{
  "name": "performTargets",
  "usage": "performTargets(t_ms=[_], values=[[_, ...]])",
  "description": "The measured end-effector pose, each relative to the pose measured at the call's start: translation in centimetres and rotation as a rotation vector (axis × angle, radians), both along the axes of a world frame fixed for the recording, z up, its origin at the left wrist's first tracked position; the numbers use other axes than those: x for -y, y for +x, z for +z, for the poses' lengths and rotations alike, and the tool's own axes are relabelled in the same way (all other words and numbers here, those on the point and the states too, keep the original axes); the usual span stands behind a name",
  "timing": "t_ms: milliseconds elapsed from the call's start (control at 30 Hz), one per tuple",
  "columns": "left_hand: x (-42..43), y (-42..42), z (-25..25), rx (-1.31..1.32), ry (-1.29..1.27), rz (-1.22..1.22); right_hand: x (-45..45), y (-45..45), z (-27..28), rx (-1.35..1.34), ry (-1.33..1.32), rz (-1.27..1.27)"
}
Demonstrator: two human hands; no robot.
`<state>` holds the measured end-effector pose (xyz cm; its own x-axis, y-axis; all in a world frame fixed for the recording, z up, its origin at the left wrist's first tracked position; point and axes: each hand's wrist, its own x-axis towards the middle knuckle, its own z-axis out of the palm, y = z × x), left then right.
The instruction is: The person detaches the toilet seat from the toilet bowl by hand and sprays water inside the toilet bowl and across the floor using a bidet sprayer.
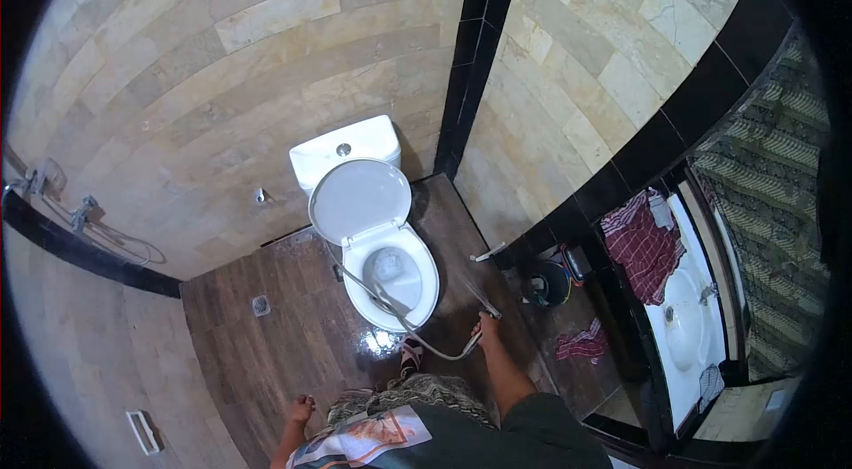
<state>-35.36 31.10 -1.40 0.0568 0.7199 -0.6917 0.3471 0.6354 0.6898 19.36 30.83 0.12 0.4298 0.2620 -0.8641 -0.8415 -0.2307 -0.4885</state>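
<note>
My right hand [485, 325] is closed round a bidet sprayer [495, 315] to the right of the toilet. A thin spray of water leaves its head, up and to the left, towards the floor. From the handle, the grey hose [444, 354] loops back across the front of the toilet bowl [420, 268]. The seat is down and the grey lid [362, 200] leans back against the cistern [351, 148]. Low on the left, my left hand [304, 408] hangs beside my body with its fingers curled; nothing shows in it.
Wet brown floor [266, 354] surrounds the toilet, with a drain [260, 306] at left. A dark bucket [548, 283] and a red cloth [581, 343] lie right. Beyond stands a sink [688, 336] with a checked cloth [645, 247]. A shower fitting [84, 213] hangs on the left wall.
</note>
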Motion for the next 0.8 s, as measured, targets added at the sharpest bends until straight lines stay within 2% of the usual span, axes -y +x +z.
performTargets(t_ms=[33, 100, 333, 400, 533, 633, 700, 733, 767, 800], values=[[1.1, -0.4, -0.1, -0.005, 0.004, 0.007, 0.6, 0.0, -0.5, -0.005, 0.004, 0.007], [2.7, -0.4, 0.0, -0.217, -0.219, -0.153, 1.8, 0.1, -1.1, -0.030, 0.018, 0.015], [8.1, 1.4, 2.9, -0.329, -0.139, -0.048, 2.9, 0.7, -0.8, -0.035, 0.117, 0.069], [9.5, 2.4, 3.3, -0.362, -0.252, -0.086, 2.7, 1.0, 0.1, -0.010, 0.140, 0.072], [14.4, 4.6, 2.9, -0.271, -0.264, 0.044, 3.1, 1.5, 3.1, -0.021, 0.195, 0.077], [18.0, 6.3, 2.3, -0.289, -0.254, 0.073, 4.0, 1.8, 3.0, -0.011, 0.193, 0.051], [20.9, 7.1, 1.5, -0.080, -0.259, 0.247, 5.0, 1.7, 2.8, -0.029, 0.238, 0.023], [21.4, 8.2, 3.0, -0.109, -0.313, 0.240, 5.6, 1.6, 2.6, -0.046, 0.281, -0.013], [25.6, 4.3, -2.6, -0.105, -0.323, 0.247, 6.2, 1.5, 2.6, -0.042, 0.272, -0.004], [28.1, 3.3, -7.2, 0.019, -0.036, -0.014, 6.5, 1.5, 2.9, -0.078, 0.272, -0.043]])
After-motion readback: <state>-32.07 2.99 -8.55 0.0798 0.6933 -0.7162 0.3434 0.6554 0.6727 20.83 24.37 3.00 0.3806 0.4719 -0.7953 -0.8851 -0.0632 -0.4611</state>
